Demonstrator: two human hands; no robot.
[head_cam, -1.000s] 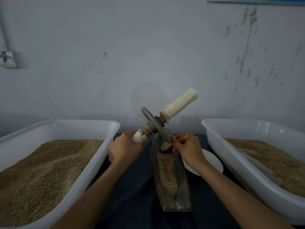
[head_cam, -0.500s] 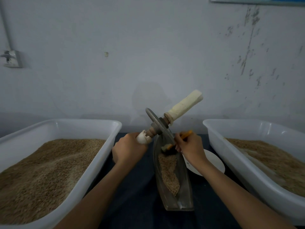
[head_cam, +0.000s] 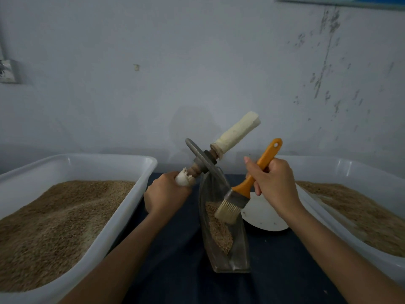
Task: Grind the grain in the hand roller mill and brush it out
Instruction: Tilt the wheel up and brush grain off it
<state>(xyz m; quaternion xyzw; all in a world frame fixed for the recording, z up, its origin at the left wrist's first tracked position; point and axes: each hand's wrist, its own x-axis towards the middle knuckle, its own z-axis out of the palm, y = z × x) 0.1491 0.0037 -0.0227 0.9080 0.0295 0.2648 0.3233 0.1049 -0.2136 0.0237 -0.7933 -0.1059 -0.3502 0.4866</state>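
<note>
Brush (head_cam: 245, 189) now lifted w/ R hand (head_cam: 274, 187), btwn 2 grain tubs (head_cam: 140, 185).

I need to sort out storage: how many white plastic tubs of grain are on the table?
2. One tub stands at the left, the other tub at the right, partly cut off by the frame; more may sit out of view.

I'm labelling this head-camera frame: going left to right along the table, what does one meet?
Left tub of grain → left hand gripping the roller's wrapped handle → boat-shaped trough → brush → right hand → right tub of grain.
</note>
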